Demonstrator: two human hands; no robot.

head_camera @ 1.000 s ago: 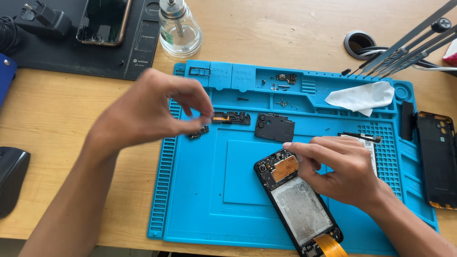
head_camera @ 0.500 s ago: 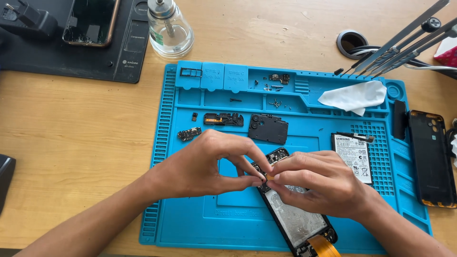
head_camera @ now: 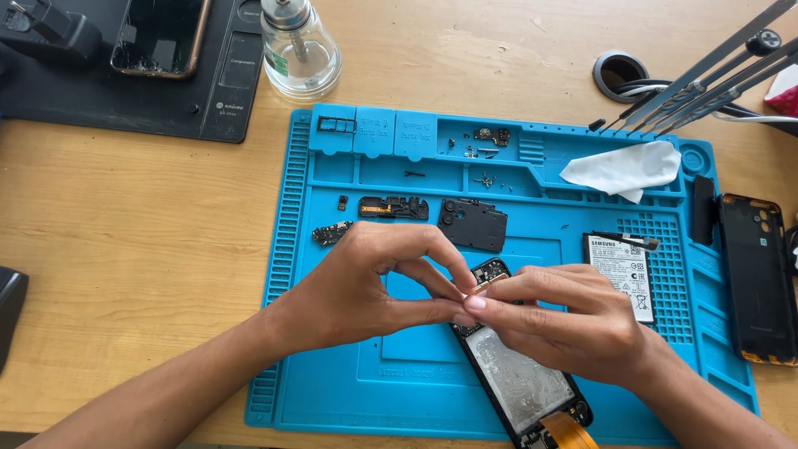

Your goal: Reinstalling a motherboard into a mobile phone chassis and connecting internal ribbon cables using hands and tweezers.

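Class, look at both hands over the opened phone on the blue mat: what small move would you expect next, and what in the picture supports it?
Probably easing the fingertips down to seat or free a small part. The left hand and right hand meet fingertip to fingertip over the top end of the opened phone on the blue mat; the part itself is hidden.

The blue work mat [head_camera: 349,274] looks like matt, ribbed silicone on a smooth wooden table [head_camera: 150,233]. The opened phone [head_camera: 519,382] shows dull grey metal, possibly foil. The bottle [head_camera: 299,50] is glossy glass.
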